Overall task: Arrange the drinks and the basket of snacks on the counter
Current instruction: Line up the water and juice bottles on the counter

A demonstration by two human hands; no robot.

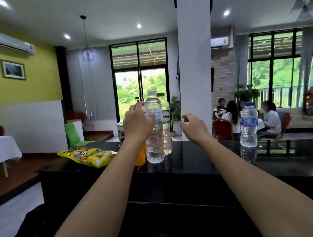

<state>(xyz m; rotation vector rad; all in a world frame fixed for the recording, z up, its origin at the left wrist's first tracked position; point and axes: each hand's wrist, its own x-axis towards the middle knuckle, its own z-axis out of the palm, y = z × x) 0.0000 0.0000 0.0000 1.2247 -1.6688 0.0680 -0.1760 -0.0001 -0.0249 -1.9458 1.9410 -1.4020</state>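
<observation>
At the middle of the glossy black bench (185,158) stands the tall clear plastic water bottle with the white cap (155,138), and the left hand (138,125) is wrapped round its upper half, thumb across the front. Just behind it stands a green-capped clear bottle (165,117), with an orange drink bottle (140,158) by its base. The yellow snack packets (89,155) lie further left; I cannot make out their basket against the dark top. The right hand (191,127) hovers apart, fingers loosely curled, empty. I read this as the drink-grouping step. Next I would fetch the blue-labelled water bottle (248,125), well apart to the right.
</observation>
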